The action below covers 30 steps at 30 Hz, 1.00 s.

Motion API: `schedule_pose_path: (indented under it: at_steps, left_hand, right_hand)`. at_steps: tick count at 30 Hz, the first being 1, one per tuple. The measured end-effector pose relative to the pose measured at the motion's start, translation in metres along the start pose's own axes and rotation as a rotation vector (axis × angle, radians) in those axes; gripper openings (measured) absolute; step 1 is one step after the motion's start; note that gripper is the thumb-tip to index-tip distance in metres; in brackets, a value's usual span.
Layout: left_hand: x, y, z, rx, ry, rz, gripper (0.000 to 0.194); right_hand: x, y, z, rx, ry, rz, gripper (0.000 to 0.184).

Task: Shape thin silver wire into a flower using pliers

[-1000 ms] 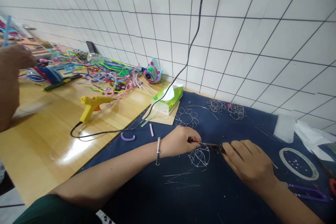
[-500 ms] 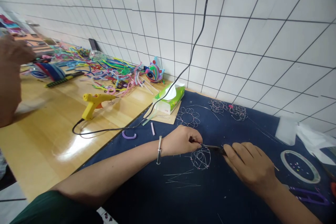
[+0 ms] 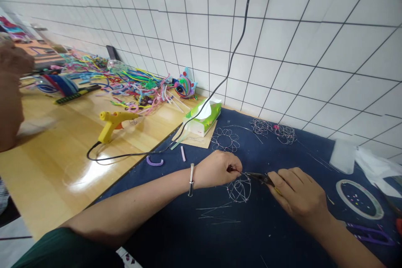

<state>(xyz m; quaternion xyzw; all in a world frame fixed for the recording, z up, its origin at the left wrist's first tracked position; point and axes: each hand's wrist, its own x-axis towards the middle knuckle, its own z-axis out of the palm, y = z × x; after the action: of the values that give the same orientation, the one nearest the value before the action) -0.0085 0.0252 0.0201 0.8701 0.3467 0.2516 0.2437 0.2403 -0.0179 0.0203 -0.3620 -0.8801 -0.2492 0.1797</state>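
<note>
Head view: left hand [image 3: 218, 168] beside right hand [image 3: 298, 192].

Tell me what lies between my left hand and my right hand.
In the head view, the dark pliers, held in your right hand, point towards your left hand; the round wire piece is just nearer you.

White tiled wall [image 3: 238, 37], dark grout lines; glossy light-wood table [image 3: 65, 134] reflecting bright light.
</note>
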Motion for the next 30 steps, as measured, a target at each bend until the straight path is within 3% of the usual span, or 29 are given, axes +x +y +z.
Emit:
schedule_pose_path:
  at_steps: [30]
  left_hand:
    - [0.0003,0.0061,-0.0041,-0.015,-0.029,0.072,0.016]
  right_hand:
    - [-0.0012,0.0002,-0.0003,-0.008,0.002,0.010,0.021]
